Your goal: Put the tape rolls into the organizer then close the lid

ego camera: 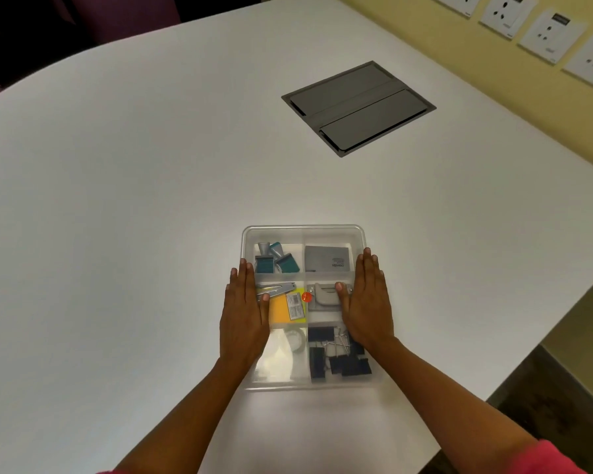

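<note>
A clear plastic organizer (303, 230) with six compartments lies on the white table in front of me, and its transparent lid appears to lie flat on top. A clear tape roll (295, 340) shows through in the near left compartment. My left hand (243, 316) rests flat on the left side of the lid, fingers straight and together. On the right side, my right hand (368, 302) lies flat the same way, with its thumb over the middle right compartment. Neither hand grips anything.
Other compartments hold teal binder clips (277, 261), a grey box (328, 258), a yellow-orange pad (281, 311), a grey stapler (324, 295) and black binder clips (336, 360). A grey cable hatch (358, 107) is set into the table farther back. Wall sockets (548, 34) line the right wall.
</note>
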